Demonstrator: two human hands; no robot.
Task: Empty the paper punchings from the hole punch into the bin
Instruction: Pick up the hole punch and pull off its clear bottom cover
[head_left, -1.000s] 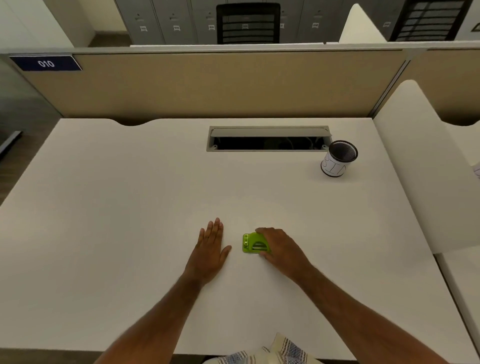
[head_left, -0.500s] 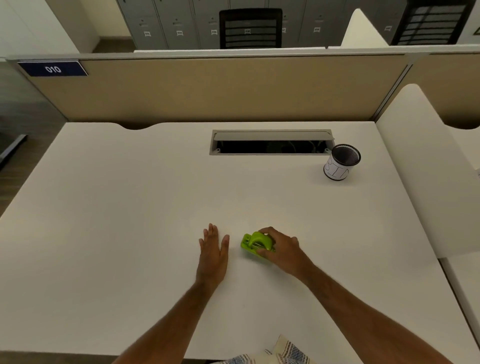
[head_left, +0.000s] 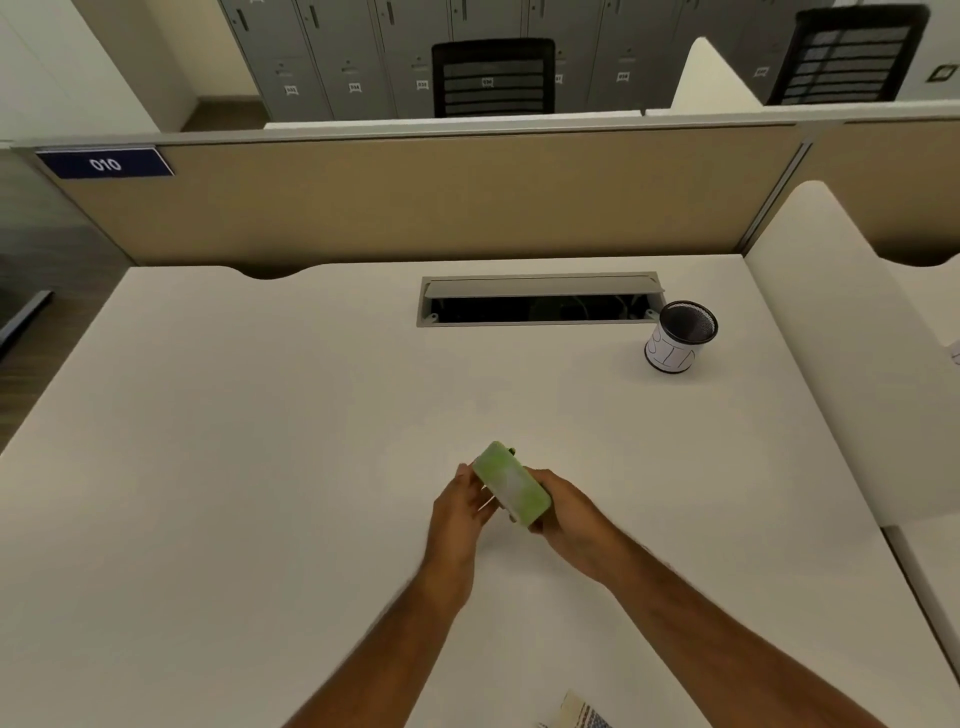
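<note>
Both hands now hold the green punch, lifted off the desk and flipped base-up; left hand, right hand. The bin stands well apart, so emptying hasn't begun.

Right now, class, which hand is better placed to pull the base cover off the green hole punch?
Probably the left hand. The right hand grips the near end of the small green plastic hole punch, its underside turned up, so it is busy steadying it. The left's fingers lie at the punch's side edge.
</note>
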